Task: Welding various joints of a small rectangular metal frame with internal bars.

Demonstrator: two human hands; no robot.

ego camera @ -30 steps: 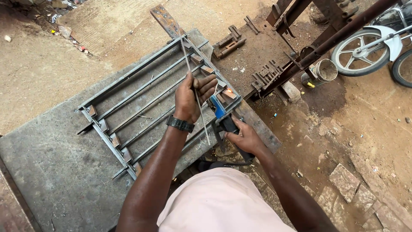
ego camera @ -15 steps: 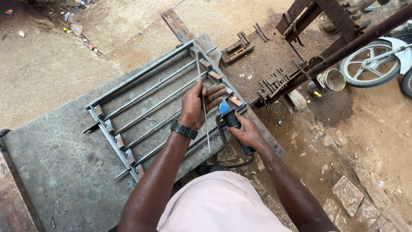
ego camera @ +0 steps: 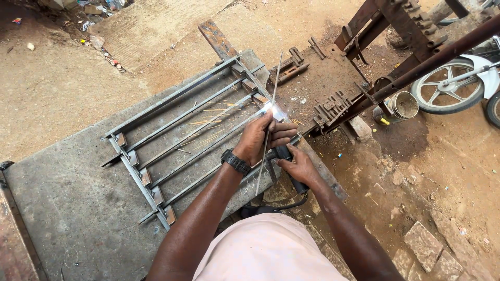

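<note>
Rusty flat bar (ego camera: pixel 219 39) lies on the sand beyond the fingers. Small metal brackets (ego camera: pixel 291 65) sit just past the fingertips, more scrap pieces (ego camera: pixel 333 106) right of them. Tin can (ego camera: pixel 403 104) further right, by a long brown pipe (ego camera: pixel 416 67). Motorbike wheel (ego camera: pixel 450 86) far right. Broken bricks (ego camera: pixel 427 244) lie near-right.

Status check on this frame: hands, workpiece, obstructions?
Left hand steadying thin welding rod; right hand gripping black electrode holder. Sparks at grey steel bar grille. Nothing obstructing.
</note>
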